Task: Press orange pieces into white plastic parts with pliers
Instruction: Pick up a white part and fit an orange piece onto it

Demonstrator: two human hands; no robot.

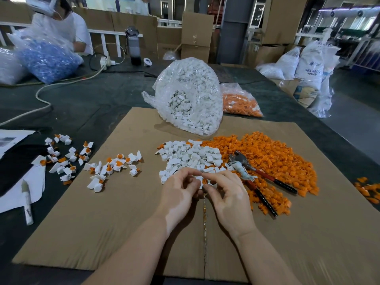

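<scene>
My left hand (181, 189) and my right hand (225, 193) meet over the cardboard sheet (115, 229). Together their fingertips pinch a white plastic part (200, 179) with an orange piece (204, 182) at it. Just beyond the fingers lies a heap of loose white parts (189, 157). To its right spreads a large pile of orange pieces (267, 159). The pliers (255, 177), with red and black handles, lie on that pile's near edge, untouched. Several white parts with orange pieces in them (111, 167) are scattered to the left.
A clear bag of white parts (191, 95) stands at the cardboard's far edge, a bag of orange pieces (240, 101) beside it. A marker (27, 202) and paper lie at left. Another person sits at the far left behind a bag of blue parts (47, 58).
</scene>
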